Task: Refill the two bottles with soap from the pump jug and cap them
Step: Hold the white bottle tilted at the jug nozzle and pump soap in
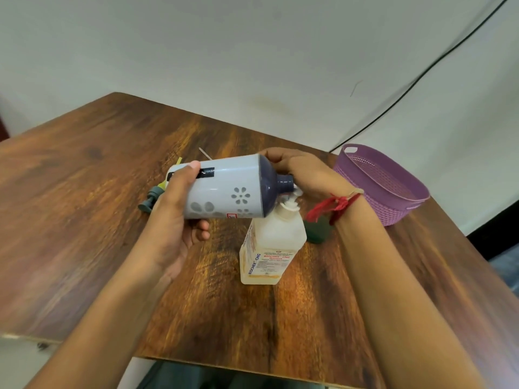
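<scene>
Fingers and thumb of the left hand [174,214] are wrapped round the base end of a pale grey bottle [233,186], which is held on its side above the surface, its dark blue shoulder and open, capless neck turned to the right. The thumb is laid across a black label on the upper side. The right hand [304,175] is placed just beyond the neck, over the white pump head [292,202] of the soap jug [271,248]. Its fingers are bent downward, but whether the pump is clasped or merely pressed cannot be told, since the contact is hidden. The mouth of the bottle is held right beside the pump's spout. A red thread [334,204] is tied at the right wrist. The jug, square-sided and translucent with yellowish liquid inside, is stood upright on the wooden surface [84,220] below the bottle. A dark green container [318,231] is partly hidden behind the right wrist. Behind the left hand, a grey-green pump cap [148,200] is laid on the surface, with a yellow-tipped piece [179,161] just beyond it. A purple basket [387,186] is set at the far right corner.
</scene>
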